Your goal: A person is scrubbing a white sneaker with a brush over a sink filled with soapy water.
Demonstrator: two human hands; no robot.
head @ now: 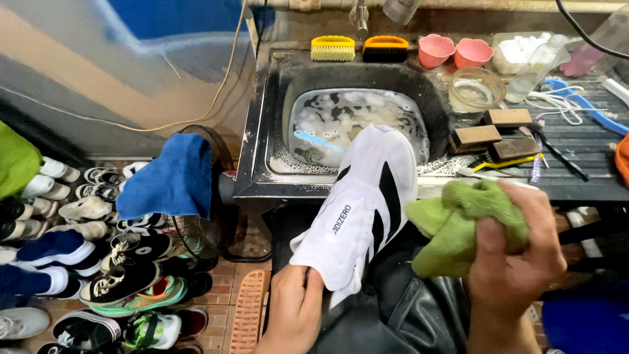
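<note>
Tiled floor on our left carries rows of shoes point(98, 262), with a blue cloth point(171, 178) draped over a fan point(203, 229) beside the sink point(357, 124). We note soapy water in the basin and a light blue brush point(318, 141) lying in it. Along the sink's back edge sit a yellow brush point(332, 48) and an orange brush point(385, 48), then two pink cups point(454, 51) toward the back right corner. On the counter point(576, 164) right of the basin we see a glass bowl point(476, 88), three brown blocks point(495, 134) and a clear tub of white pieces point(524, 52). Our left hand point(295, 311) is closed around the heel end of a white sneaker point(363, 203) with black stripes, held tilted so its toe reaches over the sink's front edge. Our right hand point(514, 252) is clenched on a bunched green rag point(462, 226), which sits just beside the sneaker's side; whether rag and shoe touch we cannot tell. A black apron point(406, 308) lies below the sneaker, across our lap.
</note>
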